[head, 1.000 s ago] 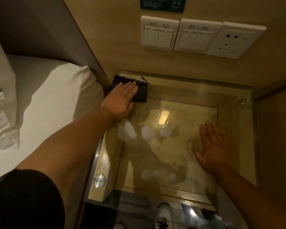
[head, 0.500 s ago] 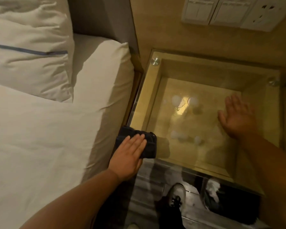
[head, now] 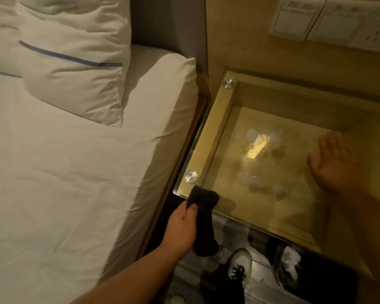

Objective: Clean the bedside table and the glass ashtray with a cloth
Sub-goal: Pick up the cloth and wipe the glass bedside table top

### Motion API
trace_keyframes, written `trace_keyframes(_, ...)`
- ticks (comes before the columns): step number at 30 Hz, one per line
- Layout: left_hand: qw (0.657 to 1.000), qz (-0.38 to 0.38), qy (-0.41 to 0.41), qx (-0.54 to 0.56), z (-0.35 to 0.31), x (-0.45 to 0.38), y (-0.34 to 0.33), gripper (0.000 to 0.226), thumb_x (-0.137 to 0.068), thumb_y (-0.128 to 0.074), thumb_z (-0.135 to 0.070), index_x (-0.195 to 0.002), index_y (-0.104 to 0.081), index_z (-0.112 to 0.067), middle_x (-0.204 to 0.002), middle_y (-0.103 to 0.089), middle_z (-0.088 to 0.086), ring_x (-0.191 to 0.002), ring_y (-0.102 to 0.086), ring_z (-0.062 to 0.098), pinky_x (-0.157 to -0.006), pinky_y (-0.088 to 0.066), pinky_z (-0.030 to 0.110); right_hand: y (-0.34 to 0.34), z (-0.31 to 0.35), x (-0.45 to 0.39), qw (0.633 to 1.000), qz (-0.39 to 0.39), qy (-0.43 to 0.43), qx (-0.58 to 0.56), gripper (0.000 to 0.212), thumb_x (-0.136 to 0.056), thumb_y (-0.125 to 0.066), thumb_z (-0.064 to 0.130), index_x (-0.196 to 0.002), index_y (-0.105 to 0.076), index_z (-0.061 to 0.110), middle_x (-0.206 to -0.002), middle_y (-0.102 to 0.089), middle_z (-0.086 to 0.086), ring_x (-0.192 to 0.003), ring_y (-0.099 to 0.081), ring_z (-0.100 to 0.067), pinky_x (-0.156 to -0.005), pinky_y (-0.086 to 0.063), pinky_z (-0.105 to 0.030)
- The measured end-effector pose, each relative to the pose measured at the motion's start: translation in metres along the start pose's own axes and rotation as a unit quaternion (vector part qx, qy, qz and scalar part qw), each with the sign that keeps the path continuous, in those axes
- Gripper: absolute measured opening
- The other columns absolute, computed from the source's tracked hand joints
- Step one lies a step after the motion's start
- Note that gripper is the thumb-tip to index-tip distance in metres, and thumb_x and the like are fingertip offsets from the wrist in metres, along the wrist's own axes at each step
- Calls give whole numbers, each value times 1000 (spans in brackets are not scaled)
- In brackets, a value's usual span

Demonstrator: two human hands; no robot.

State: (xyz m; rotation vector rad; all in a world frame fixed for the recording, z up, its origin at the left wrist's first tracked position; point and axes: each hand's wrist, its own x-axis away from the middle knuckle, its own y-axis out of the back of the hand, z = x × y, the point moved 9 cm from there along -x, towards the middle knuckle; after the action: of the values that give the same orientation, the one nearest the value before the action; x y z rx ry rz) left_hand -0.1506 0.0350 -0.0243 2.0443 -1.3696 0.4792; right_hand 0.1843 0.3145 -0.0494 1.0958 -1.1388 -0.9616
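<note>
The bedside table (head: 208, 137) has a glass top over a wooden frame, with round metal studs at its corners. My left hand (head: 181, 229) grips a dark cloth (head: 203, 218) at the table's near left corner; the cloth's top touches the glass edge and the rest hangs down past it. My right hand (head: 336, 165) rests flat on the glass at the right, fingers spread, holding nothing. Pale blotches and a bright light reflection show on the glass in the middle. No ashtray is visible.
A bed with white sheet (head: 64, 172) and pillow (head: 62, 53) lies close on the left of the table. Wall switches and a socket (head: 329, 23) are above the table. My shoe (head: 239, 266) stands on the dark floor below, beside a bin (head: 294, 270).
My left hand drew the cloth from the far left corner down the left edge to the near corner, then went from flat on it to gripping it. The view swung left toward the bed.
</note>
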Motion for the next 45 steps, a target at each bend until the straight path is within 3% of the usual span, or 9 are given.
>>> trace_keyframes(3,973,-25,108,205,-26,-32,-15,21,-90,-48,-34,-88,-69,-29,-98,-71,4,-94,-67,24,-85,-54,43,-3,-4,-4,1000,16,-10,-2,82,-86,-6,64,-151,-16,16,-161,-7,-6,-147,-3,-23,-117,-1,-43)
trace_keyframes(5,979,-49,46,191,-80,-69,-18,20,-84,-48,-41,-89,-66,-34,-101,-68,1,-98,-65,26,-87,-52,46,-3,-6,-4,1000,15,-14,-5,80,-87,-7,64,-151,-18,17,-161,-10,-6,-147,-7,-24,-117,-2,-42)
trace_keyframes(9,977,-74,-196,-36,-215,-158,-38,36,-96,-39,-37,-122,-56,-20,-106,-60,-4,-96,-56,14,-80,-43,29,-5,-5,-4,1000,13,-16,4,75,-89,-16,61,-149,-24,17,-158,-20,-9,-145,-16,-28,-116,-11,-44)
trace_keyframes(14,871,4,-361,-333,-317,-257,-131,37,-98,-43,-24,-131,-46,-9,-112,-61,16,-100,-59,30,-74,-40,33,-11,-5,-7,1000,1,-9,-3,75,-87,-19,59,-148,-28,16,-158,-20,-9,-145,-15,-28,-115,-13,-46)
trace_keyframes(19,723,48,-434,-535,-289,-288,-198,56,-96,-42,-26,-149,-27,-13,-155,-27,11,-145,-18,27,-117,-15,43,-13,-6,-5,1000,-24,-3,-9,72,-89,-20,58,-149,-26,17,-159,-18,-7,-147,-9,-23,-115,-2,-40)
trace_keyframes(22,718,62,-450,-527,-286,-284,-192,56,-97,-40,-27,-149,-25,-14,-157,-24,10,-145,-16,26,-117,-13,42,-9,-3,-3,999,-36,7,1,69,-90,-24,55,-147,-28,17,-157,-24,-9,-146,-16,-26,-113,6,-33)
trace_keyframes(27,729,90,-448,-509,-254,-237,-183,56,-95,-40,-28,-149,-28,-17,-157,-25,5,-145,-19,22,-117,-11,38,-2,0,1,999,-51,10,-9,66,-90,-31,51,-144,-32,13,-154,-31,-13,-142,-23,-32,-114,-16,-48)
trace_keyframes(38,730,143,-400,-536,-68,-35,-141,64,-86,-32,-39,-145,-36,-17,-154,-32,5,-144,-23,21,-118,-18,44,6,4,7,1000,-16,7,-3,67,-95,-24,53,-150,-22,15,-160,-16,-8,-147,-9,-25,-117,-3,-41)
trace_keyframes(45,723,130,-403,-546,-26,8,-128,60,-86,-39,-39,-141,-43,-16,-150,-40,5,-141,-31,22,-115,-21,44,6,9,5,1000,-27,8,-2,72,-91,-19,54,-150,-24,14,-159,-19,-10,-147,-11,-25,-119,-6,-42)
